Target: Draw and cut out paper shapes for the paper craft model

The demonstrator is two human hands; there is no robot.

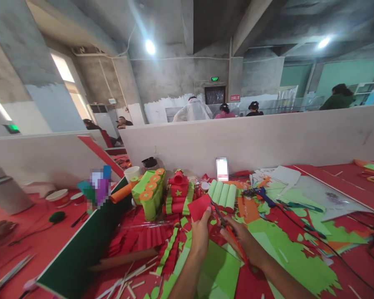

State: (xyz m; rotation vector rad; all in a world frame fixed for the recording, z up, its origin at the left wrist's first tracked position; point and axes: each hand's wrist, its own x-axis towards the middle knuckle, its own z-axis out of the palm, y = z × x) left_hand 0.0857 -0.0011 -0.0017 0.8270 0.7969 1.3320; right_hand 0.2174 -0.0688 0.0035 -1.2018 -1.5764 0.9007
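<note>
Near the middle of the head view, my left hand pinches a piece of red paper between thumb and fingers. My right hand is closed around red-handled scissors, whose blades reach the paper's right edge. Just behind the paper lie several pale green paper rolls. To their left stands a stack of red rolls with green strips and a star. Bright green paper sheets spread beneath my forearms.
A dark green board stands on edge at left. Green and orange rolls stand behind it. A glue gun with a black cord lies right among paper scraps. A white partition closes the back; several people sit or stand beyond.
</note>
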